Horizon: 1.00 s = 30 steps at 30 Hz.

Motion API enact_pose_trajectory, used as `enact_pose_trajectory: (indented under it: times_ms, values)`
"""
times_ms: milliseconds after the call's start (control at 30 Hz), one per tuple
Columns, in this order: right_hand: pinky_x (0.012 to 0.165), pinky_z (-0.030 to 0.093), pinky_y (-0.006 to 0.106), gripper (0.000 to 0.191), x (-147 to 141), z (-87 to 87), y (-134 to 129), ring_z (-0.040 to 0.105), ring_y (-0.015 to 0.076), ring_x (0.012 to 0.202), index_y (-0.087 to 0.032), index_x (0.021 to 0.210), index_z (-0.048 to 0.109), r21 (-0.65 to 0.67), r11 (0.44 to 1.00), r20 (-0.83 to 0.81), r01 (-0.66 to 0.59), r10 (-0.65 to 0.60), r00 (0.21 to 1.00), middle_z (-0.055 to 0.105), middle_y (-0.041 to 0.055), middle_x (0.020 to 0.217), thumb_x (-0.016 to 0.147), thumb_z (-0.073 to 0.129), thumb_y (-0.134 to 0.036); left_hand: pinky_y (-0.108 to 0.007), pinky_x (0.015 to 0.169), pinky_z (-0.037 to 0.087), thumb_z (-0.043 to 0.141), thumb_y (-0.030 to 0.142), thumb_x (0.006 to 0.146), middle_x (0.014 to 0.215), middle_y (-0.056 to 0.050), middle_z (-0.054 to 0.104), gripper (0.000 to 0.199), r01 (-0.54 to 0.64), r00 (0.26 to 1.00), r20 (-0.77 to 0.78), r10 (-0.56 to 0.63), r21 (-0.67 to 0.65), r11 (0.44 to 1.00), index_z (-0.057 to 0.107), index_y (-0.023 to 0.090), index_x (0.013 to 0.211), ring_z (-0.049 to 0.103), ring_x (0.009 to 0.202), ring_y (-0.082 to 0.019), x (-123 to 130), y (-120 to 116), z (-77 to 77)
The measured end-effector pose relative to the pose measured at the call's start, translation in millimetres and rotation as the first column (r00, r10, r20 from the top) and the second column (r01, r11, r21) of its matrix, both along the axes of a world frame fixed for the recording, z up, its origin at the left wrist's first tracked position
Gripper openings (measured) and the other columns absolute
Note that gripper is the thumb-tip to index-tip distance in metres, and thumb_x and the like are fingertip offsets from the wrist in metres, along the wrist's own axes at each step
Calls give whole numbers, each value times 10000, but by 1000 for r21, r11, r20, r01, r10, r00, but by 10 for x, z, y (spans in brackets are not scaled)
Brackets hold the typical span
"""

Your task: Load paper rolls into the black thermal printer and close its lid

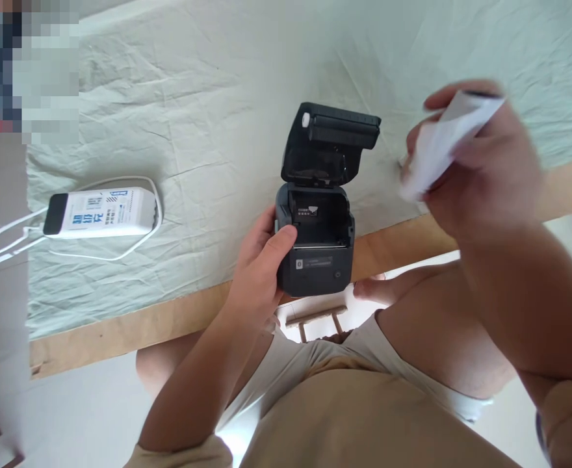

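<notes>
Left hand curled — right hand blurred

Printer open, paper in right hand

Left hand grips printer's left side, thumb over the edge. Lid hinged up, roller showing. Right hand and paper blurred, apart from printer. White bar, black end, on cloth at left, cable around it.

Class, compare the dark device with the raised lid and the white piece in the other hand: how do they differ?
The dark device is boxy; the white piece looks thin and paper-like, though blurred.
The device is in the left hand; the white piece is in the right hand.
The device is the bulkier, the white piece slimmer.
Both are held one-handed.
</notes>
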State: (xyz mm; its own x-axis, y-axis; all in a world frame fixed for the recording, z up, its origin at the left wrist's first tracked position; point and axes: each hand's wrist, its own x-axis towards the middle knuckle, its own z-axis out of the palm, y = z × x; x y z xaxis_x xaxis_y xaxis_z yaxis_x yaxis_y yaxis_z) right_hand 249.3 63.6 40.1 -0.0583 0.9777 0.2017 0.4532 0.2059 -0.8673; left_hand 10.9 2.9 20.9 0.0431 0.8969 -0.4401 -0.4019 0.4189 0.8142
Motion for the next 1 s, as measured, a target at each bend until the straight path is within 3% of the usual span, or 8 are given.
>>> enact_pose_trajectory:
  times_ms: [133, 233, 367, 533, 667, 733, 867, 1000]
  values:
    - [500, 497, 360, 334, 62, -340, 78, 570, 185, 570, -295, 900, 522, -27, 999, -88, 23, -25, 996, 591, -14, 738, 913, 766, -524, -267, 511, 578, 903, 461, 887, 850, -14, 794, 363, -4, 1000, -12, 4, -10, 1000, 773, 236, 1140, 776, 691, -210, -7, 1, 4]
    - [754, 637, 485, 298, 86, -371, 66, 703, 261, 777, -299, 928, 572, 56, 994, 147, -93, 84, 986, 701, 28, 861, 966, 738, -544, -293, 561, 620, 890, 467, 892, 859, -24, 798, 365, -8, 999, -50, 8, -3, 1000, 765, 235, 1144, 810, 742, -240, -11, 7, -6]
    - [991, 642, 589, 232, 116, -368, 61, 767, 347, 1101, -308, 1112, 627, 119, 979, 347, -165, 115, 931, 782, 79, 1142, 985, 727, -475, -344, 631, 677, 878, 483, 890, 874, -41, 806, 397, 1, 997, -80, 0, 8, 1000, 762, 226, 1170, 839, 835, -288, -9, 2, -8]
    - [889, 660, 571, 485, 144, -374, 4, 784, 356, 1076, -296, 1329, 606, 92, 990, 380, -103, 61, 923, 784, 85, 1199, 922, 817, -456, -375, 610, 698, 853, 468, 911, 915, -43, 837, 467, 5, 998, -63, -7, -35, 999, 747, 232, 1299, 841, 819, -295, -13, -20, -6]
    - [849, 618, 494, 290, 375, -236, -22, 764, 334, 1109, -360, 1273, 687, 391, 921, 295, 0, -126, 947, 757, 72, 1192, 1033, 738, -515, -329, 511, 643, 868, 468, 904, 861, -30, 829, 438, 23, 998, -59, -25, -31, 999, 774, 248, 1271, 819, 745, -272, -18, -26, 13]
    - [856, 611, 507, 273, 529, -223, 36, 753, 335, 1096, -406, 1329, 691, 454, 890, 366, 46, -233, 901, 719, 78, 1240, 1064, 689, -472, -336, 540, 660, 869, 466, 906, 844, -26, 825, 416, 22, 998, -60, -24, -32, 999, 784, 256, 1254, 828, 776, -279, -15, -26, 36]
    - [988, 656, 646, 431, 683, -347, 177, 748, 355, 1113, -427, 1425, 627, 187, 975, 527, 118, -201, 826, 630, 95, 1383, 1016, 738, -500, -372, 649, 724, 853, 440, 923, 861, -19, 833, 397, 5, 999, -52, -8, -61, 998, 775, 247, 1261, 841, 823, -281, -2, -27, 87]
    - [869, 688, 556, 554, 663, -437, 202, 771, 280, 925, -506, 1582, 441, 168, 983, 469, 75, -146, 871, 719, 22, 1240, 1069, 649, -491, -314, 548, 687, 868, 448, 911, 850, -10, 825, 418, 20, 998, -50, -22, -49, 999, 768, 236, 1257, 814, 701, -232, -7, -25, 95]
